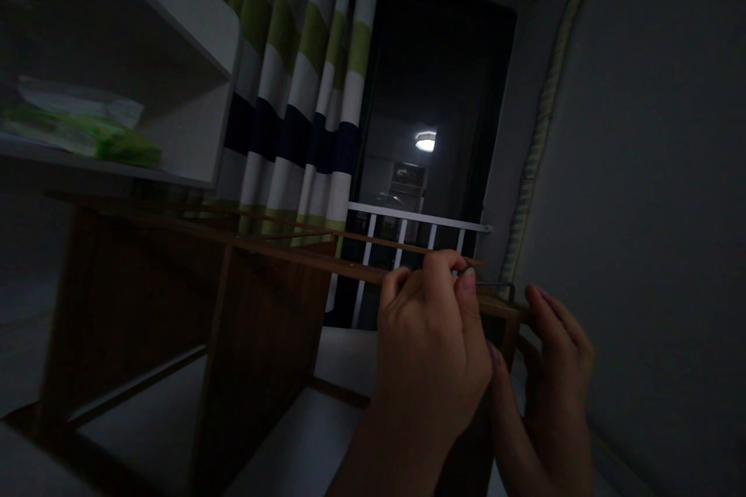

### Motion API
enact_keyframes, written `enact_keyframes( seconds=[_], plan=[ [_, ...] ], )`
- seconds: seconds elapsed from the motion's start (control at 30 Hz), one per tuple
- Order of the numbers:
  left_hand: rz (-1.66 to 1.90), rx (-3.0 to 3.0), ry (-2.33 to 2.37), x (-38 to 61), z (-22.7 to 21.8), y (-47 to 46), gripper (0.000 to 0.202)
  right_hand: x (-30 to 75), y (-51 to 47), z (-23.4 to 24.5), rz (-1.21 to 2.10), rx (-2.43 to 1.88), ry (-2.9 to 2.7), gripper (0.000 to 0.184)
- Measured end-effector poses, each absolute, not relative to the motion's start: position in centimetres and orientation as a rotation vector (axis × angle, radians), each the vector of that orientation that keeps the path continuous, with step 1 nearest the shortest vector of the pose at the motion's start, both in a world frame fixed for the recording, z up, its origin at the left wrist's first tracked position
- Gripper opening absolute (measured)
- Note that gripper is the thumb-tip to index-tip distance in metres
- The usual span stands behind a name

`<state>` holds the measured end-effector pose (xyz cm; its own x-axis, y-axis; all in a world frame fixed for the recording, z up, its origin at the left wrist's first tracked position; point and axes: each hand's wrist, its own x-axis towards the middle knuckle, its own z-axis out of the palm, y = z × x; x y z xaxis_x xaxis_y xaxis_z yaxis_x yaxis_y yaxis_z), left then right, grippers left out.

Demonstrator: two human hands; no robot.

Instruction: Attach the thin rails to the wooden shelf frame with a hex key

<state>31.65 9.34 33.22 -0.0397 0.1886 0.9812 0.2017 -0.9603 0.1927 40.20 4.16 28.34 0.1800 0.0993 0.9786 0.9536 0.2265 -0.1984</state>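
A dark brown wooden shelf frame [175, 303] lies on its side across the pale floor. My left hand [431, 349] is closed in a pinch on a thin L-shaped metal hex key [495, 285], whose bent end sits at the frame's upper right corner. Just right of it, my right hand [556, 373] is wrapped round that end of the frame, fingers curled over the top edge. The key's tip at the wood is too dark to make out.
A white wall shelf [175, 54] with a green and white packet [81, 132] hangs at upper left. A striped curtain [303, 93] and a white railing [408, 221] stand behind the frame. A grey wall [653, 210] runs close on the right.
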Motion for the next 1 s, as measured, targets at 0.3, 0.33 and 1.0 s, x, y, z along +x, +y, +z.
enact_keyframes(
  seconds=[0.3, 0.33, 1.0],
  plan=[
    [-2.200, -2.178, -0.419, 31.76, 33.16, 9.46, 0.011, 40.40, 4.11, 28.18, -0.842, -1.187, -1.201, 0.057],
    [-2.199, -2.185, -0.417, 31.77, 33.13, 9.45, 0.011, 40.40, 4.12, 28.19, -0.846, -1.185, -1.196, 0.057],
    [-2.202, -2.270, -0.457, 31.99, 33.31, 9.29, 0.011, 40.32, 4.34, 28.17, -0.810, -1.176, -1.184, 0.054]
  ],
)
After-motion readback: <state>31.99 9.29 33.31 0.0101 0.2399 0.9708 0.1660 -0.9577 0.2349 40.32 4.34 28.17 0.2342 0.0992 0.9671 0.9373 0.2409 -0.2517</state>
